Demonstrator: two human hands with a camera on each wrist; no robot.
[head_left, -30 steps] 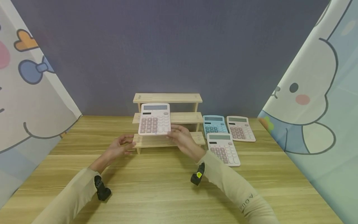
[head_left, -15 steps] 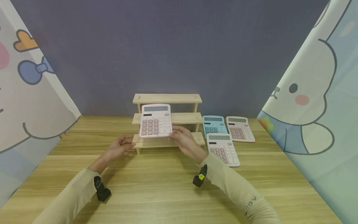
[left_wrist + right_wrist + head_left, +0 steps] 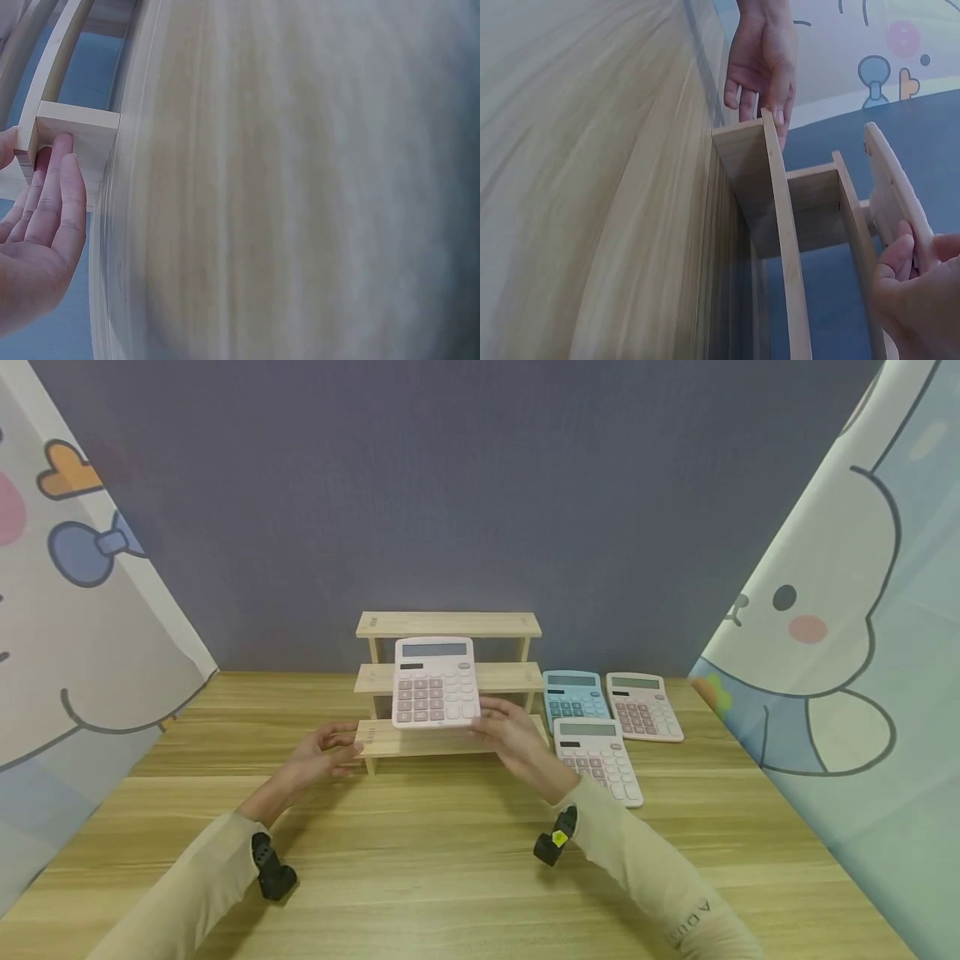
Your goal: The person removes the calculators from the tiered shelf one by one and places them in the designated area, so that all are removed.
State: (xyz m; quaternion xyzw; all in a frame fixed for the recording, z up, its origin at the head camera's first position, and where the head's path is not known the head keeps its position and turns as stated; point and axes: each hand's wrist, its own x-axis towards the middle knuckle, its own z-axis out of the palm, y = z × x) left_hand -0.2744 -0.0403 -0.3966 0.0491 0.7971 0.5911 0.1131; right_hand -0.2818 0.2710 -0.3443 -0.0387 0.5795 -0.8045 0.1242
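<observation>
A three-tier wooden rack [image 3: 450, 625] stands at the back of the table. My left hand [image 3: 322, 753] holds the left end of its lowest shelf, thumb on top and fingers underneath; the left wrist view shows those fingers [image 3: 49, 199] below the board. In my right hand [image 3: 521, 747], a pale pink calculator [image 3: 435, 685] is pinched by its lower right corner. It faces me in front of the middle shelf, with its lower edge over the lowest one. The right wrist view shows the calculator [image 3: 892, 187] edge-on, apart from the lowest shelf.
Right of the rack lie a blue calculator [image 3: 573, 693] and a pink calculator [image 3: 645, 706]. Another pink calculator [image 3: 600, 760] lies nearer me, its top overlapping the blue one. A dark wall panel [image 3: 465, 493] rises behind the rack, with cartoon-printed sheets on both sides.
My right hand has carried the pink calculator a little to the right along the rack. The left hand has kept its place on the lowest shelf.
</observation>
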